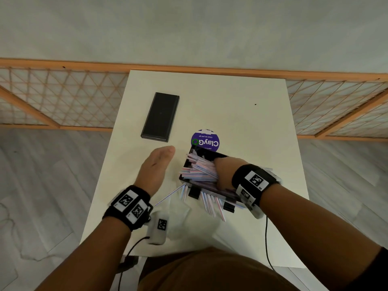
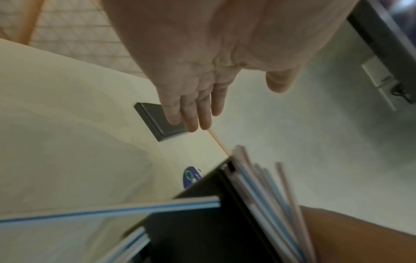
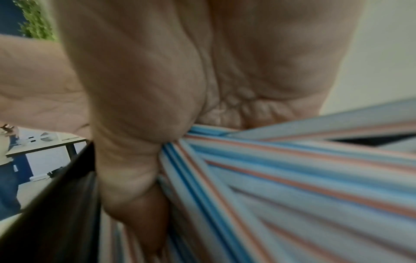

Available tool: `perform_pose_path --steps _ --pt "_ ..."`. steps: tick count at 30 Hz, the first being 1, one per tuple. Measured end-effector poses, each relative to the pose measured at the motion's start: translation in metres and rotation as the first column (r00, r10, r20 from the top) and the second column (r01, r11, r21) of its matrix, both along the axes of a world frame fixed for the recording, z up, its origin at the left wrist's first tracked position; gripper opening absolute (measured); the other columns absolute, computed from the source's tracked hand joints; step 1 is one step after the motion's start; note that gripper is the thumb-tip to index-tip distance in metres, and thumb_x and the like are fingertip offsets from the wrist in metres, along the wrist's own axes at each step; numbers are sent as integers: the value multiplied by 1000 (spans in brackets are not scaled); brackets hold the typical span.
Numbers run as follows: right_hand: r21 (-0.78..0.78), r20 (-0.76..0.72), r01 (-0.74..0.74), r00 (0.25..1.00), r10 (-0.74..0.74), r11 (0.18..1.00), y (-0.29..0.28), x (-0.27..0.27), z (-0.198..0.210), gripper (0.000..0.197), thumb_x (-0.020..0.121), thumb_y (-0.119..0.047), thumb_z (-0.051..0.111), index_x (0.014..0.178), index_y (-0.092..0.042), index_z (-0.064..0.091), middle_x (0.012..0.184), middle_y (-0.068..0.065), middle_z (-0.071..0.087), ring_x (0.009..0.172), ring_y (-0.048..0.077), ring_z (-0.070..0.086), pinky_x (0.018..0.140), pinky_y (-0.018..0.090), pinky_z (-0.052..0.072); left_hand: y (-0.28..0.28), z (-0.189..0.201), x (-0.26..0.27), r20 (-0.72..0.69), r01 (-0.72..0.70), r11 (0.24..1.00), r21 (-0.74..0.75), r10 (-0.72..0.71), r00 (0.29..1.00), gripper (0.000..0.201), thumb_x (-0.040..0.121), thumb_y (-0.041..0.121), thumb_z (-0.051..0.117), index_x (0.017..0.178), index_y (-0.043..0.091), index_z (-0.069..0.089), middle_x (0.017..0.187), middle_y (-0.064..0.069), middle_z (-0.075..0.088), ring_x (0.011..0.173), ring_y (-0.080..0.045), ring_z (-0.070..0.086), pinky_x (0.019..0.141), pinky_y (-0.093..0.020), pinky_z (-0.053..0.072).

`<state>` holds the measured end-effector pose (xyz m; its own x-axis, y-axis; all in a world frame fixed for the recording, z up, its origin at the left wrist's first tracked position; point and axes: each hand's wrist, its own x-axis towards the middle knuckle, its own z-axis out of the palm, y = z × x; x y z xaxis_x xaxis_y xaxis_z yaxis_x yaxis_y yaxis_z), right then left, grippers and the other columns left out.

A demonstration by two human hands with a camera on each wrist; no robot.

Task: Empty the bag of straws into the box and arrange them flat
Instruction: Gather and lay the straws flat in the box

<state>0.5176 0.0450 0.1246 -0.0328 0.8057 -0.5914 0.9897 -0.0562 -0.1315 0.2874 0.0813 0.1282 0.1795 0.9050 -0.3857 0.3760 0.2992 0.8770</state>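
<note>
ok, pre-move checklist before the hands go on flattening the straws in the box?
1. Right hand in the black rectangular box, gripping the striped paper straws: ok.
2. Left hand open, holding nothing, beside the box: ok.
3. All straws inside: not ok, several stick out over the near edge.
4. Straws lying flat: not ok, crossed and fanned.
5. Clear plastic bag empty on the white table: cannot tell.
6. Black lid apart from the box: ok.

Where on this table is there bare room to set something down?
Bare: the far right of the table, beyond the box, and the strip left of the black lid. Crowded: the near edge, with spilled straws and the empty bag.
</note>
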Motion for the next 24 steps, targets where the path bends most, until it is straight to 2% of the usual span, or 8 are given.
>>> perform_pose_path --steps 2,5,9,12,16,18,21,24 --pt "-18 -22 20 1000 -20 1000 0 3 4 77 76 -28 76 144 -22 41 109 8 68 91 30 67 71 31 52 -1 -8 -19 -67 25 999 -33 -27 997 59 90 58 68 138 25 58 131 11 65 123 -5 59 110 -30 41" --pt "-34 -42 51 998 -52 998 -1 8 11 57 78 -31 75 127 -16 49 108 8 68 80 26 59 68 30 48 -15 -31 -44 -112 186 978 -97 -196 974 96 66 68 85 146 30 47 136 15 60 130 -1 53 112 -31 39" --pt "5 -64 82 995 -81 997 -9 11 17 56 75 -41 78 119 -18 50 103 3 65 82 24 59 69 31 49 -38 -60 -55 -337 400 888 -225 -456 824 111 64 69 84 155 30 33 152 11 45 138 -10 44 112 -32 38" --pt "71 -66 68 996 -64 995 -17 13 30 57 80 -45 75 124 -17 50 111 4 63 94 27 61 79 36 52 -48 -81 -52 -408 352 912 -211 -410 816 97 74 63 81 152 23 38 152 3 42 138 -18 45 112 -35 40" --pt "218 -128 72 991 -45 973 -42 14 56 51 88 -45 65 129 -20 51 117 4 61 104 27 60 88 40 51 -53 -94 -44 -501 244 968 50 -187 845 59 75 57 83 113 21 55 113 3 51 103 -18 55 89 -32 49" --pt "276 -188 82 982 -30 958 -59 13 66 43 89 -46 62 126 -23 54 116 1 62 104 26 61 87 39 50 -54 -96 -41 -530 294 949 113 -192 826 47 79 53 81 104 22 55 105 4 51 94 -18 53 81 -32 48" --pt "273 -219 39 976 23 961 -84 12 67 32 91 -51 58 113 -28 58 107 -7 65 96 20 63 80 35 50 -55 -101 -37 -568 395 903 167 -240 787 22 93 40 68 97 20 59 99 1 52 91 -24 55 80 -38 49" --pt "214 -210 52 978 -6 976 -102 16 55 24 92 -54 55 91 -31 48 88 -12 58 80 15 52 70 34 44 -55 -95 -32 -580 390 904 175 -225 783 23 104 32 49 87 17 54 89 -1 50 83 -26 53 78 -45 49"
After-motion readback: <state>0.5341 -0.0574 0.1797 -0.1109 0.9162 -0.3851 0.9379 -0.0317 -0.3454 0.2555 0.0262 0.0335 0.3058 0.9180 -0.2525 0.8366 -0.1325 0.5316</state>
